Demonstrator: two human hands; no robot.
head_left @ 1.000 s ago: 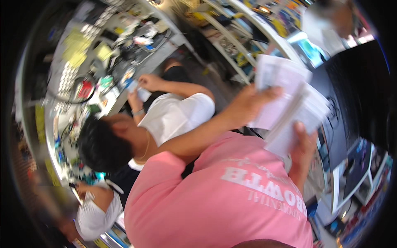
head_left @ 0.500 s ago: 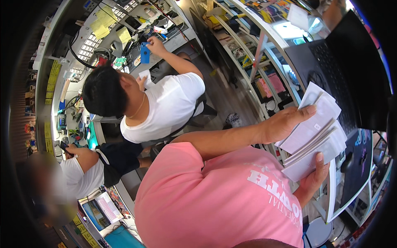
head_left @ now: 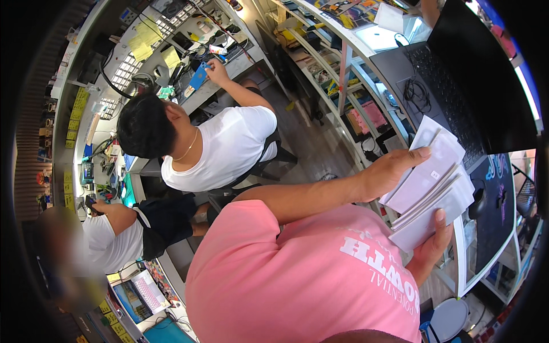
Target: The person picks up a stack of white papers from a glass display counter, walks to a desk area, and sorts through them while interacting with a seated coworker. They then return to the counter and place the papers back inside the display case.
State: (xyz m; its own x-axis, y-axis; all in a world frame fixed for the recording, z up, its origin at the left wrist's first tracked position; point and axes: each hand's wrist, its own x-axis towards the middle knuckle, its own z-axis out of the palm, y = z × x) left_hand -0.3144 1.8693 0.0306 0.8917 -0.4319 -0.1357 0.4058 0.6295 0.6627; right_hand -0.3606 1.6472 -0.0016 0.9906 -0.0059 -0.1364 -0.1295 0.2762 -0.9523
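Left forearm (head_left: 317,197) outstretched rightward; left grip (head_left: 394,172) pinched; right grip (head_left: 432,246) curled, thumb (head_left: 440,219) upright

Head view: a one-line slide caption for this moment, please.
Left hand and right hand hold fanned white packets near an open black laptop; a seated co-worker holds a blue phone-shaped piece.

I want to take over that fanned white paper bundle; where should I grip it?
Perhaps pinch the paper bundle by its free far edge, from the laptop side, pressing top and underside: the left hand and right hand occupy the nearer edges, and the fanned layers could slip unless pressed together.
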